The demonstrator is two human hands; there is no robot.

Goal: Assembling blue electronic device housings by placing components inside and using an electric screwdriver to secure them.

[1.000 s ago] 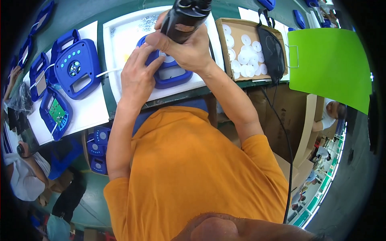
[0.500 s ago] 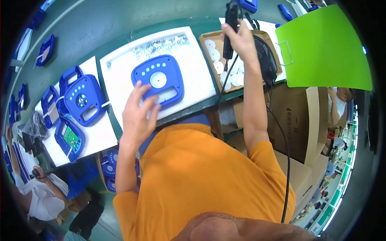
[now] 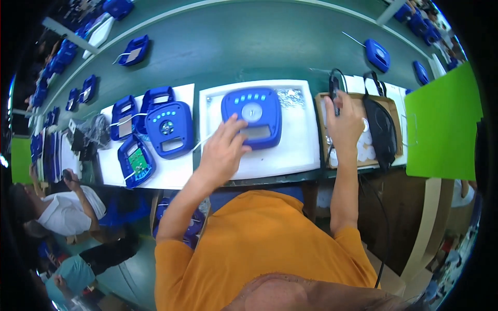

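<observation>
Blue casing point(image 3: 252, 116) lay on a white tray point(image 3: 301, 155) at the bench's middle. In the head view, the left hand point(image 3: 223, 150) rested open on its lower left edge, fingers spread. The right hand point(image 3: 343, 124) gripped a black tool point(image 3: 334, 90) over a cardboard box point(image 3: 322, 129) just beside the tray.

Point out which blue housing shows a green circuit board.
The open blue housing at the near left edge of the left white mat; the closed ones beside it and under the left hand show none.
</observation>
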